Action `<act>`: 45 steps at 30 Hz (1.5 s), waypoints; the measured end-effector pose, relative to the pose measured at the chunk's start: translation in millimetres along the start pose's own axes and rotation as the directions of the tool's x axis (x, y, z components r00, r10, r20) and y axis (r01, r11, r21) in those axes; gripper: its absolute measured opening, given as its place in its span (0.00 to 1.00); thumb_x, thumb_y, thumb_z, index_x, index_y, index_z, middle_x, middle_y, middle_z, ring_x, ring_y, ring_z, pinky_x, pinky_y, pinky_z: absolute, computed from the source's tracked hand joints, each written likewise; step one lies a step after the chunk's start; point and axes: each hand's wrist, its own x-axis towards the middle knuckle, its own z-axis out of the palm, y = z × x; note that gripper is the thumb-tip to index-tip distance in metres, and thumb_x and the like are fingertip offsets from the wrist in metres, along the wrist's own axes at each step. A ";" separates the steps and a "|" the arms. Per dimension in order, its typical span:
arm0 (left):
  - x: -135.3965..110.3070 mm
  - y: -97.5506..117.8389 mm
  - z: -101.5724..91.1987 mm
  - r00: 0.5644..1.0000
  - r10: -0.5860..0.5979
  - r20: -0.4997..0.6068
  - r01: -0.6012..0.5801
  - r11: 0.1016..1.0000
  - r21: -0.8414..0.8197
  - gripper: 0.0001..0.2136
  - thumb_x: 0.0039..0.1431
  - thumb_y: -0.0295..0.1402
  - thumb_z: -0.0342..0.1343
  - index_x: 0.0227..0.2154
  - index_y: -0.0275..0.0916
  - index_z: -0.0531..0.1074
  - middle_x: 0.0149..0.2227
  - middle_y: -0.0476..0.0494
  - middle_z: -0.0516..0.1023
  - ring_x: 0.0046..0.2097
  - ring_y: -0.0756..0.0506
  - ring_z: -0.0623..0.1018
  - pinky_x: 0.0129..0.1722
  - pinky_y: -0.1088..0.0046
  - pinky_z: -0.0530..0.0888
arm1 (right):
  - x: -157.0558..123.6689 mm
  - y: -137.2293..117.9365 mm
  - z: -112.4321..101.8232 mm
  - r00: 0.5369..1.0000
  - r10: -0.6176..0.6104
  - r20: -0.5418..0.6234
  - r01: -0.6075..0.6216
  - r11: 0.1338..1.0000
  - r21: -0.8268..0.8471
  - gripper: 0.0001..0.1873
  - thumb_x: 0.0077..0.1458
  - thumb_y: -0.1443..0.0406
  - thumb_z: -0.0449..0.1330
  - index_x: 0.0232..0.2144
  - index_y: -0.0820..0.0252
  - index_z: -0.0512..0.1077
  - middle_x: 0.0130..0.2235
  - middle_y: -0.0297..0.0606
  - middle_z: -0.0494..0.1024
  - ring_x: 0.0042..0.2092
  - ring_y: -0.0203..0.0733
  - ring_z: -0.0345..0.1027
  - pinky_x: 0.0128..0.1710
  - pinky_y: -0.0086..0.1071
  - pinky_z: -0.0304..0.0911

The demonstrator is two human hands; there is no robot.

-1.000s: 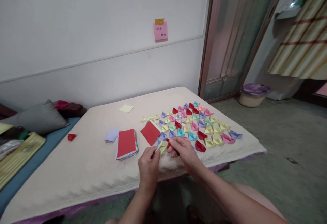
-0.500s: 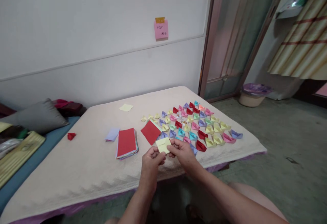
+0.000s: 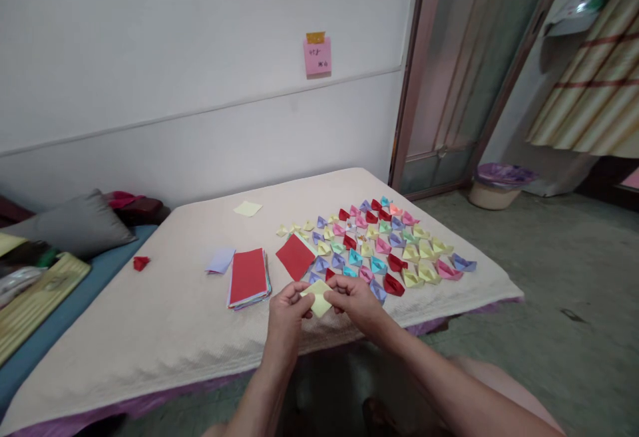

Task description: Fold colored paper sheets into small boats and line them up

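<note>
A small folded square of pale yellow paper is held up near the front edge of the bed, one corner pointing down. My left hand pinches its left corner between thumb and fingers. On the opposite corner, my right hand grips with the thumb on top. Just beyond lie a loose red sheet and many folded paper boats in rows, in several colours. Left of my hands rests a stack of coloured paper with red uppermost, beside a lilac sheet.
A pale yellow sheet lies toward the wall, and a red folded piece at far left. A grey pillow sits on the left. On the floor at right stands a lined bin. A pink note is taped to the wall.
The yellow paper has turned from lying nearly square-on to a diamond, its corner now downward. Both hands have shifted slightly and now hold opposite corners.
</note>
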 end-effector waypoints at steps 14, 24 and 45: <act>-5.4 7.3 -5.7 0.998 0.057 0.036 -0.056 0.998 -0.012 0.05 0.42 0.27 0.55 0.25 0.37 0.74 0.22 0.51 0.72 0.26 0.51 0.69 0.29 0.76 0.64 | -0.2 -5.8 -9.9 0.951 -0.280 0.128 0.297 0.945 -0.138 0.11 0.44 0.71 0.57 0.23 0.53 0.79 0.28 0.35 0.72 0.33 0.38 0.66 0.34 0.31 0.62; -5.2 10.6 1.2 0.963 0.271 -0.014 -0.266 0.952 0.149 0.08 0.43 0.28 0.59 0.20 0.38 0.63 0.25 0.53 0.69 0.27 0.52 0.67 0.28 0.78 0.63 | -2.9 -13.8 -12.4 0.962 -0.268 0.051 0.273 0.946 -0.176 0.11 0.40 0.74 0.55 0.26 0.58 0.74 0.34 0.35 0.73 0.34 0.39 0.64 0.33 0.29 0.59; -6.2 12.2 -2.8 0.902 0.364 0.232 -0.429 0.819 0.381 0.05 0.52 0.32 0.58 0.29 0.41 0.79 0.29 0.46 0.78 0.33 0.46 0.75 0.33 0.74 0.68 | -7.9 -18.2 -12.1 0.848 -0.512 0.134 0.521 0.763 -0.383 0.07 0.49 0.64 0.64 0.34 0.57 0.75 0.33 0.38 0.75 0.38 0.43 0.67 0.41 0.34 0.60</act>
